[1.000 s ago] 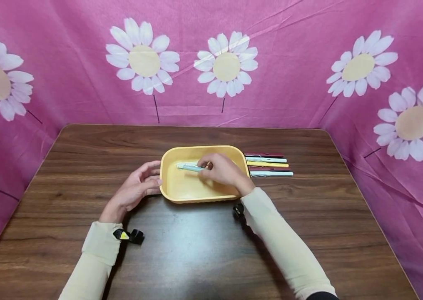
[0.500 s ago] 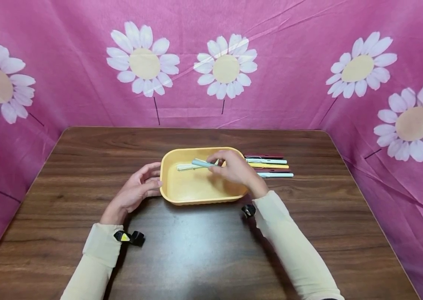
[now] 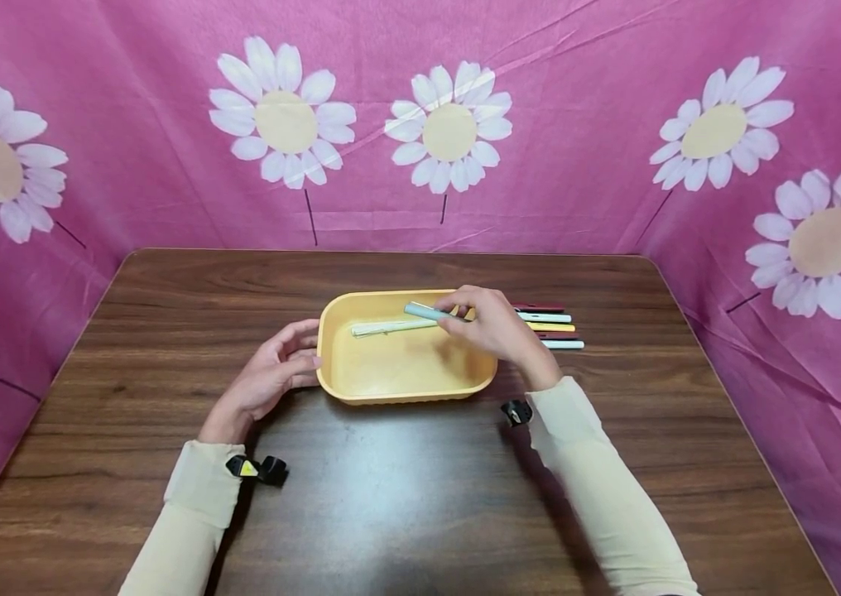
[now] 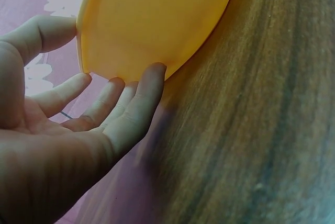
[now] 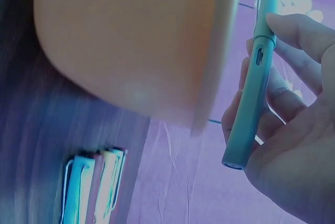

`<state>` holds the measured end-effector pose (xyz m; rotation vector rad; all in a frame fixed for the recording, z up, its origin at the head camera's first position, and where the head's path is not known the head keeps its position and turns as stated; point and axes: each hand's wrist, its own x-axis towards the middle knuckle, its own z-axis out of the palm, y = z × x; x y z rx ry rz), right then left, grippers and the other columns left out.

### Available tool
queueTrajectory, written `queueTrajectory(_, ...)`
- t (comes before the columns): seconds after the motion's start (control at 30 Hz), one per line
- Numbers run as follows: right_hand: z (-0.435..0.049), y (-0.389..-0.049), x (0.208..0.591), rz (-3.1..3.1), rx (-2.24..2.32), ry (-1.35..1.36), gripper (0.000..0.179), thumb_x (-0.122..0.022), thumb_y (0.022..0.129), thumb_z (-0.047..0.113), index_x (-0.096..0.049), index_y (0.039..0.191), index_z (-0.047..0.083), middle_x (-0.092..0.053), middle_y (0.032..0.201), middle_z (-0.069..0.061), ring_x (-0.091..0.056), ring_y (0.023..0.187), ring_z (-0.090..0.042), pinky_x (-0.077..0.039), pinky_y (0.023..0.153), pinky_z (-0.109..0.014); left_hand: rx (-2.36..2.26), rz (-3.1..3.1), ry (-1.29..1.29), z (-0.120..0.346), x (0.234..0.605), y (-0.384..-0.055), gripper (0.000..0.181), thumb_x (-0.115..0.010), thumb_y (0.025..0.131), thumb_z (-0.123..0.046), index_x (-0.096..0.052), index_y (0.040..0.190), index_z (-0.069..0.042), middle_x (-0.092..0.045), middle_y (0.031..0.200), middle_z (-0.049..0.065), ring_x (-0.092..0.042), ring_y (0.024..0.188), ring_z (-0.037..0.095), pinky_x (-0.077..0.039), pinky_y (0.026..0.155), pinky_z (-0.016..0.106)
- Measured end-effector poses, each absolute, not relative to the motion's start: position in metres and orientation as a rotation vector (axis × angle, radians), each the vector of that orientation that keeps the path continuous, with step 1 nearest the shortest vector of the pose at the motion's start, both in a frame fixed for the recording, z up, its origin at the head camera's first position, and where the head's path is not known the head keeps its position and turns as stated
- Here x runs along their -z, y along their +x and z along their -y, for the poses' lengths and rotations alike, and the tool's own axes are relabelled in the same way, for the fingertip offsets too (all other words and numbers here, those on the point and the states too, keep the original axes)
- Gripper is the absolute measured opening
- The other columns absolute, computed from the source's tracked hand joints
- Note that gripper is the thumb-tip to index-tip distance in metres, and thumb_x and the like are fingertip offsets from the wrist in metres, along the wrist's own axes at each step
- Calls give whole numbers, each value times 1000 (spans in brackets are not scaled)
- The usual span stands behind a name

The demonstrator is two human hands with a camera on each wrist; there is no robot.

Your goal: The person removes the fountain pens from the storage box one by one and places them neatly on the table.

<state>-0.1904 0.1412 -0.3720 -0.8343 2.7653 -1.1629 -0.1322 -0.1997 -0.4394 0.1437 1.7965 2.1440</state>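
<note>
A yellow plastic box stands on the table. At its left end, the fingertips and thumb of my left hand touch the outside wall, fingers only slightly bent; the left wrist view shows this contact against the yellow wall. My right hand pinches a pale blue-green fountain pen between thumb and fingers, above the box's right part. The capped pen is tilted, clear of the box. Inside the box lie pale pens close together; how many, I cannot tell.
Several capped pens, maroon, pale blue and yellow, lie side by side on the table right of the box, partly behind my right hand. The brown wooden table ends at a pink flowered cloth behind and at both sides.
My right hand has lifted the pale blue-green pen from low in the box and moved right with it, uncovering the pens in the box. My left hand has stayed in place.
</note>
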Motion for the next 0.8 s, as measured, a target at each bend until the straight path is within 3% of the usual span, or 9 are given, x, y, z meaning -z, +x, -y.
queueTrajectory(0.43, -161, -186, 373, -2804, 1206, -817, 19, -76, 90, 10, -78, 109, 7, -70, 93, -3, -61, 83, -20, -49, 65, -32, -2132, -1798, 174, 202, 439, -133, 61, -56, 97, 5, -29, 152, 7, -38, 141, 33, -65, 104, 22, -62, 86, 37)
queueTrajectory(0.67, -180, -187, 374, -2862, 1188, -757, 18, -76, 91, 10, -78, 109, 7, -68, 93, -4, -58, 84, -19, -46, 59, -26, -2133, -1795, 183, 200, 443, -134, 60, -56, 97, 5, -30, 151, 7, -39, 140, 33, -64, 106, 24, -62, 86, 36)
queueTrajectory(0.8, -189, -190, 375, -2857, 1179, -767, 19, -74, 94, 10, -77, 112, 6, -70, 97, -5, -61, 88, -20, -50, 66, -28, -2138, -1799, 176, 200, 443, -134, 60, -56, 97, 5, -30, 151, 7, -39, 140, 33, -64, 104, 23, -62, 84, 34)
